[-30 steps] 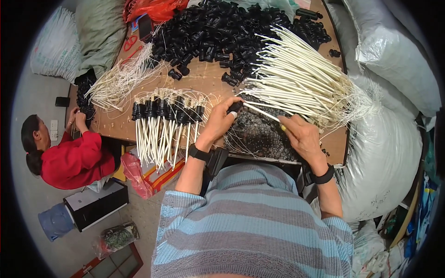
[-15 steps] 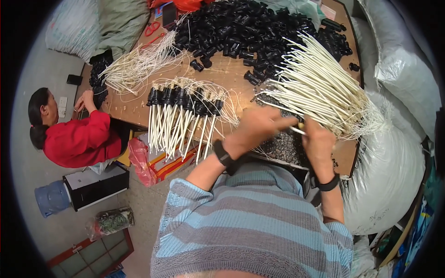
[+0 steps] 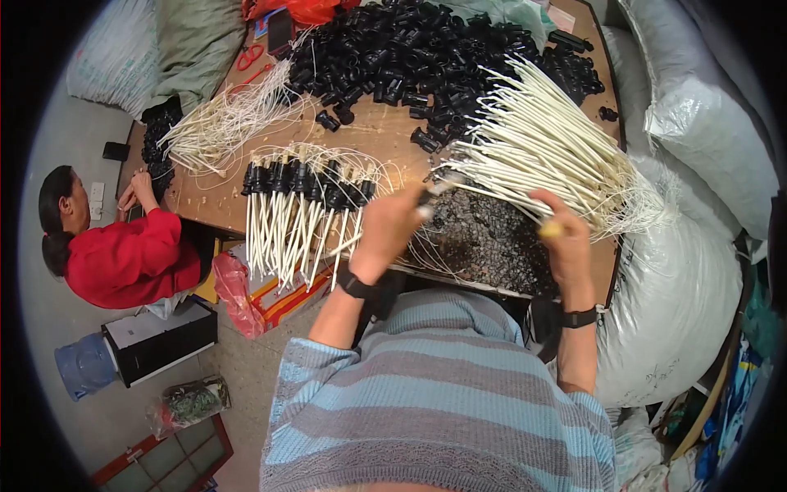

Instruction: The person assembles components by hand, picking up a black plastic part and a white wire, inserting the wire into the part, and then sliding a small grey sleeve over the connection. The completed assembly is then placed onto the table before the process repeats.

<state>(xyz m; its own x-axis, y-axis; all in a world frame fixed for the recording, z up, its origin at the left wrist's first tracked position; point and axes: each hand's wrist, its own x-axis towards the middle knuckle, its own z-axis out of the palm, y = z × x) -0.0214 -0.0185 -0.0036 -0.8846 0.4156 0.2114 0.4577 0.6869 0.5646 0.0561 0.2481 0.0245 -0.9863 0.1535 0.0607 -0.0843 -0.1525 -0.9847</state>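
Observation:
My left hand (image 3: 385,230) is closed on a black plastic sleeve (image 3: 425,197) with a whitish end, blurred by motion, above the table's near edge. To its left lies a row of white-sleeved wires fitted with black sleeves (image 3: 299,184), their white ends hanging over the edge. My right hand (image 3: 567,250) is held beside a large bundle of white-sleeved wires (image 3: 545,148). Its index finger sticks out, apart from the thumb. A small yellow piece (image 3: 551,229) shows at the thumb; whether it is worn or held is unclear.
A heap of black sleeves (image 3: 410,57) covers the table's (image 3: 369,131) far side. Dark granules (image 3: 492,238) lie between my hands. At left are loose wires (image 3: 217,131), red scissors (image 3: 250,57) and a co-worker in red (image 3: 123,254). White sacks (image 3: 672,303) crowd the right.
My hands have drawn apart: the left went leftward with the black sleeve, the right slightly to the right. The white-sleeved wire between them has left the right hand. The whole view shifted slightly.

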